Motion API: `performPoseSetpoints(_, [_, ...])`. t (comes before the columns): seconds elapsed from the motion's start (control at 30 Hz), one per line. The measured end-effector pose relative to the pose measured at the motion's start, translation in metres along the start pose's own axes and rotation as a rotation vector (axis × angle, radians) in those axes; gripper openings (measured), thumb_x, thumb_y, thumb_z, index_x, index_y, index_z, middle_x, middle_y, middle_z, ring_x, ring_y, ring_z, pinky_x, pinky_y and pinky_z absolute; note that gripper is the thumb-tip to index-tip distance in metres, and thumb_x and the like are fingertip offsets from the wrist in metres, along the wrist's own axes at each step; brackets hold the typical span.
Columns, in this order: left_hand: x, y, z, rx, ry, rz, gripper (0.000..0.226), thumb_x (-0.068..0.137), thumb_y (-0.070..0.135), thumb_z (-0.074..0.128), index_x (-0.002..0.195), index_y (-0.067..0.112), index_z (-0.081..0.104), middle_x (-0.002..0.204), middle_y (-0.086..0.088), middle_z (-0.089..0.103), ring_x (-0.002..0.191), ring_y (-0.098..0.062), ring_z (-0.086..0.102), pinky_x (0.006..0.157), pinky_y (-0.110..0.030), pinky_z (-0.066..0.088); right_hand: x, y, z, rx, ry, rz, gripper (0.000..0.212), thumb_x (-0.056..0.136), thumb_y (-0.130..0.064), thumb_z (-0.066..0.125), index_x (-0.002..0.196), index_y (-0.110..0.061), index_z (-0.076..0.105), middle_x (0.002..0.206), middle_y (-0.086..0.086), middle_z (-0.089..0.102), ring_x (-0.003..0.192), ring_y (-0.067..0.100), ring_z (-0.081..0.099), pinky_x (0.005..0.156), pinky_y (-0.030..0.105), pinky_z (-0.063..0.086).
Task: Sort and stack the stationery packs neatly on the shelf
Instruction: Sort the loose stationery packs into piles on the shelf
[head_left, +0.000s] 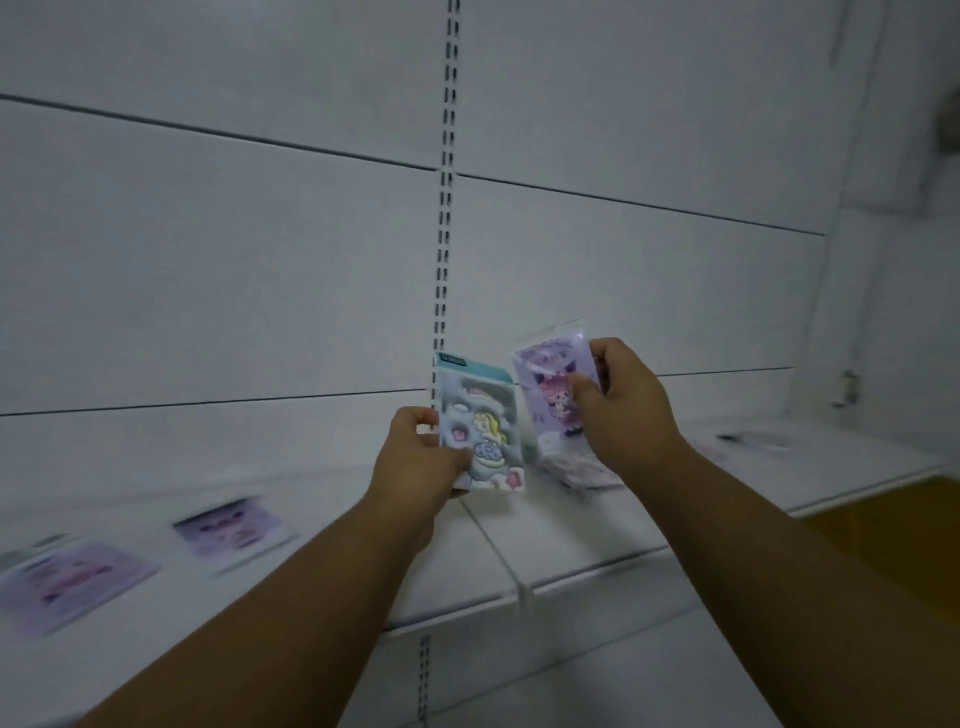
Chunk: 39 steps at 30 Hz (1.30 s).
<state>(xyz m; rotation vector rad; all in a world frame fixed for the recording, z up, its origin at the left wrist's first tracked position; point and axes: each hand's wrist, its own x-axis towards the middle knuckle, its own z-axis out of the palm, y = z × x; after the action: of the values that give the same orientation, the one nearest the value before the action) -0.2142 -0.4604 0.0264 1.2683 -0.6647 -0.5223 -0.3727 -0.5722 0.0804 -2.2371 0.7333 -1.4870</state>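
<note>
My left hand (415, 457) grips a blue cartoon stationery pack (480, 423) by its left edge and holds it upright above the white shelf (519, 561). My right hand (623, 400) holds a purple cartoon pack (548, 379) upright beside it, fingers on its right edge and thumb on its front. Just below the purple pack lies a small heap of packs (582, 470) on the shelf, partly hidden by my right wrist. Two purple packs lie flat on the shelf to the left, one (231, 530) nearer the middle and another (72, 579) at the far left.
A slotted metal upright (447, 208) runs down the white back panel behind my hands. A flat pale item (758, 441) lies at the far right of the shelf. A yellow-brown floor (893, 530) shows past the shelf's right end. The image is blurred.
</note>
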Motion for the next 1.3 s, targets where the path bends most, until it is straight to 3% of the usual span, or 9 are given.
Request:
performPoseSetpoints(0.27, [0.030, -0.037, 0.162, 0.036, 0.006, -0.087, 0.037, 0.078, -0.006, 0.069, 0.093, 0.022, 0.050, 0.095, -0.012, 0.063, 0.074, -0.029, 0.072, 0.055, -0.039, 0.061, 0.041, 0.116, -0.107, -0.066, 0.059, 0.052, 0.012, 0.093, -0.018, 0.052, 0.097, -0.029, 0.052, 0.081, -0.019, 0.056, 0.074, 0.000, 0.056, 0.061, 0.014, 0.042])
performPoseSetpoints(0.57, [0.085, -0.061, 0.178, 0.214, 0.107, -0.148, 0.020, 0.072, -0.007, 0.070, 0.092, -0.003, 0.069, 0.084, -0.021, 0.073, 0.070, -0.035, 0.072, 0.069, -0.050, 0.061, 0.070, 0.171, -0.079, 0.008, 0.014, 0.086, 0.012, 0.093, -0.017, 0.054, 0.099, -0.027, 0.053, 0.084, -0.017, 0.056, 0.074, -0.001, 0.055, 0.061, 0.012, 0.039])
performPoseSetpoints(0.67, [0.101, -0.065, 0.175, 0.504, 0.138, -0.129, 0.027, 0.071, 0.009, 0.074, 0.094, -0.002, 0.063, 0.090, -0.016, 0.069, 0.079, -0.030, 0.070, 0.069, -0.040, 0.060, 0.082, 0.177, -0.061, 0.019, -0.055, 0.090, 0.011, 0.093, -0.018, 0.055, 0.101, -0.024, 0.055, 0.088, -0.010, 0.059, 0.073, 0.002, 0.055, 0.061, 0.013, 0.038])
performPoseSetpoints(0.77, [0.101, -0.068, 0.168, 0.893, 0.166, -0.052, 0.032, 0.064, 0.028, 0.075, 0.071, 0.016, 0.047, 0.071, 0.002, 0.057, 0.059, -0.007, 0.052, 0.046, -0.021, 0.038, 0.090, 0.183, -0.048, 0.029, -0.098, 0.082, 0.010, 0.093, -0.021, 0.055, 0.102, -0.023, 0.057, 0.088, -0.011, 0.060, 0.073, -0.002, 0.055, 0.060, 0.009, 0.038])
performPoseSetpoints(0.87, [0.097, -0.064, 0.163, 1.097, 0.130, -0.027, 0.036, 0.059, 0.039, 0.074, 0.068, 0.022, 0.044, 0.068, 0.005, 0.054, 0.059, -0.006, 0.049, 0.046, -0.021, 0.034, 0.097, 0.188, -0.039, 0.063, -0.157, 0.099, 0.014, 0.093, -0.021, 0.056, 0.106, -0.021, 0.059, 0.094, -0.006, 0.063, 0.080, 0.008, 0.060, 0.069, 0.021, 0.046])
performPoseSetpoints(1.0, [0.099, -0.048, 0.170, 1.346, 0.159, 0.087, 0.029, 0.068, 0.037, 0.071, 0.076, 0.019, 0.050, 0.079, 0.001, 0.057, 0.068, -0.015, 0.055, 0.053, -0.025, 0.038, 0.110, 0.199, -0.038, 0.089, -0.194, 0.074, 0.012, 0.091, -0.019, 0.056, 0.102, -0.023, 0.059, 0.093, -0.005, 0.065, 0.078, 0.008, 0.060, 0.065, 0.019, 0.046])
performPoseSetpoints(1.1, [0.104, -0.039, 0.197, 1.021, 0.118, 0.233, 0.027, 0.090, 0.034, 0.053, 0.090, 0.009, 0.063, 0.087, -0.007, 0.066, 0.074, -0.020, 0.057, 0.064, -0.029, 0.042, 0.115, 0.211, -0.044, 0.153, -0.227, 0.103, 0.013, 0.091, -0.019, 0.056, 0.103, -0.023, 0.061, 0.095, -0.005, 0.068, 0.081, 0.010, 0.065, 0.073, 0.030, 0.054])
performPoseSetpoints(1.2, [0.115, -0.031, 0.245, 0.403, -0.005, 0.019, 0.047, 0.098, 0.046, 0.041, 0.091, 0.010, 0.070, 0.085, -0.005, 0.074, 0.070, -0.020, 0.062, 0.065, -0.032, 0.049, 0.123, 0.236, -0.060, 0.220, -0.332, 0.143, 0.013, 0.092, -0.018, 0.058, 0.103, -0.023, 0.062, 0.095, -0.003, 0.070, 0.082, 0.014, 0.069, 0.072, 0.032, 0.058])
performPoseSetpoints(1.3, [0.135, -0.036, 0.285, 0.092, -0.031, -0.112, 0.037, 0.096, 0.037, 0.052, 0.088, 0.006, 0.070, 0.072, -0.005, 0.072, 0.057, -0.016, 0.062, 0.055, -0.029, 0.046, 0.135, 0.266, -0.083, 0.247, -0.402, 0.159, 0.013, 0.089, -0.015, 0.061, 0.099, -0.021, 0.066, 0.093, 0.003, 0.073, 0.085, 0.024, 0.070, 0.078, 0.044, 0.058])
